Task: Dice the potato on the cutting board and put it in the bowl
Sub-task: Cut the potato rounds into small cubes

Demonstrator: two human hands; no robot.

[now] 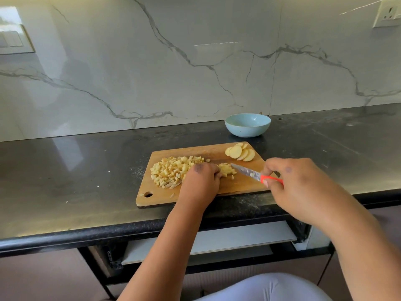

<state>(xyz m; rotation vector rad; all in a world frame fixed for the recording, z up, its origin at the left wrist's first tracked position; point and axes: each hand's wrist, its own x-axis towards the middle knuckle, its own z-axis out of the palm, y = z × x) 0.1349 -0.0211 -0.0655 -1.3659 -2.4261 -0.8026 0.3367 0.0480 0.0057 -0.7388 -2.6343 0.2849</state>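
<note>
On the wooden cutting board point(238, 185), the left hand point(200, 181) curled its fingers over a small clump of potato strips point(226, 169), pinning them so they would not scatter under the blade. The right hand point(297, 181) gripped the red handle of the knife point(249, 173), its tip angled toward that clump. Finished dice point(171, 171) sat heaped at the board's left, out of the way; uncut slices point(239, 152) waited at the far corner. Behind the board stood the blue bowl point(247, 124), apparently empty.
</note>
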